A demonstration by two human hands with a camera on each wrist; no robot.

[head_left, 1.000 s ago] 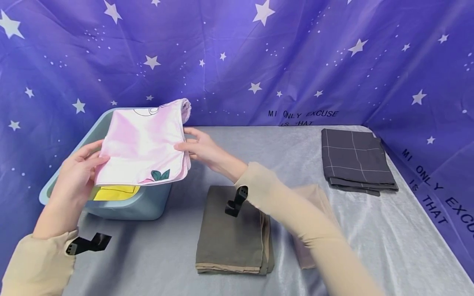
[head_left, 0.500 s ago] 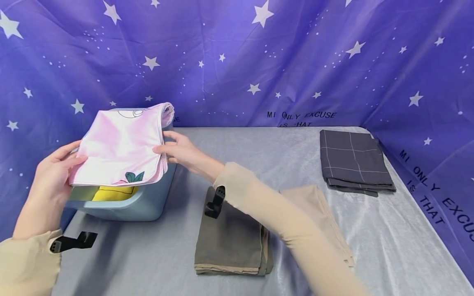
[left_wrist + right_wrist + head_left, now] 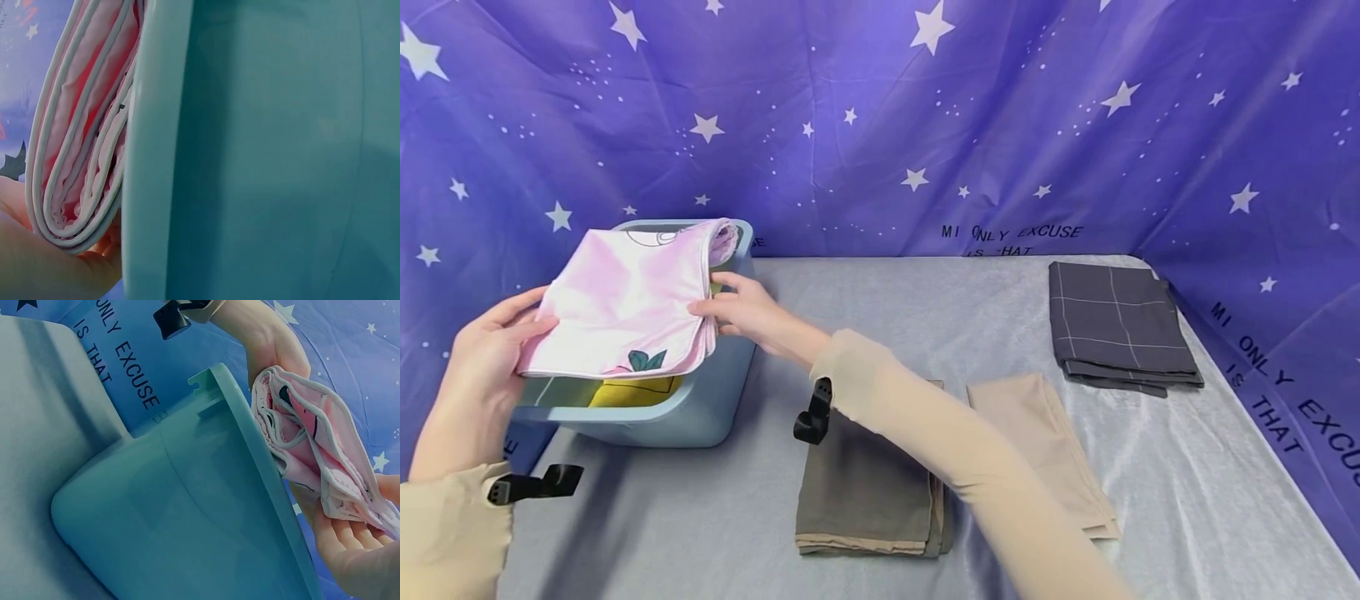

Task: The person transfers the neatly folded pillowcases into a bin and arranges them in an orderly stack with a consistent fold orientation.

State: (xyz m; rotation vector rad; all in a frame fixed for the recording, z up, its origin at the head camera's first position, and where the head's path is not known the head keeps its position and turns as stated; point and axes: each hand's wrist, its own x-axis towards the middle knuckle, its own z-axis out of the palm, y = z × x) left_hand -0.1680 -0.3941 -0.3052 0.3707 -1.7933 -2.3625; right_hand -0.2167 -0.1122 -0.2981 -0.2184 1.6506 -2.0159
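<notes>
A folded pink-and-white cloth (image 3: 625,304) with white piping and a green leaf print spans the top of a blue plastic bin (image 3: 700,408) in the head view. My left hand (image 3: 482,358) grips its left edge, thumb on top and fingers beneath. On the opposite edge my right hand (image 3: 752,312) pinches the layers the same way. The right wrist view shows the stacked folds of the cloth (image 3: 312,437) close over the bin's rim (image 3: 250,437). Below the cloth, something yellow (image 3: 632,392) shows inside the bin; the rest of its inside is hidden.
A folded olive-brown cloth (image 3: 865,500) lies on the grey-covered table (image 3: 1187,492), partly under my right sleeve. Beside it is a folded beige cloth (image 3: 1022,417). Farther right lies a dark grey checked cloth (image 3: 1120,325). A purple star-patterned curtain (image 3: 850,167) hangs behind.
Both hands have carried the pink-and-white cloth to the left, and slightly lower, over the bin. More of the beige cloth shows as the right sleeve moved away. The other folded cloths stayed put.
</notes>
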